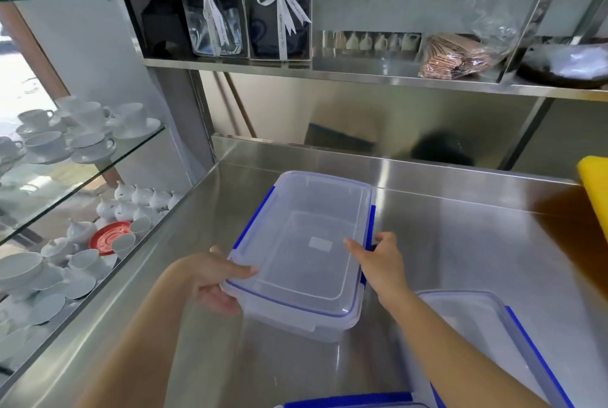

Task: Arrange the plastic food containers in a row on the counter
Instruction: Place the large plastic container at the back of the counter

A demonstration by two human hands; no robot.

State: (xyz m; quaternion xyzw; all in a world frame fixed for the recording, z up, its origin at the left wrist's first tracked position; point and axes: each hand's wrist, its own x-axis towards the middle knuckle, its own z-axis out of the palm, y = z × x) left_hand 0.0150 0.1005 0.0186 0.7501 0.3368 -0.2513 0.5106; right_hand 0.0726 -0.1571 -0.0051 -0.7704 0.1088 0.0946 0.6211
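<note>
A clear rectangular plastic container [306, 243] with a lid and blue clips sits on the steel counter [477, 243], its long side running away from me. My left hand [217, 279] grips its near left corner, thumb on the lid. My right hand [378, 262] holds its near right edge by a blue clip. A second clear container with blue clips [487, 351] stands at the lower right, partly behind my right forearm. The blue edge of a third container [348, 400] shows at the bottom of the view.
A yellow board [594, 190] leans at the right edge. Glass shelves at the left hold white cups and saucers [82, 131] and teapots [138, 200]. A steel shelf above carries ribboned gift boxes [243, 6] and a bag of wafers [460, 55].
</note>
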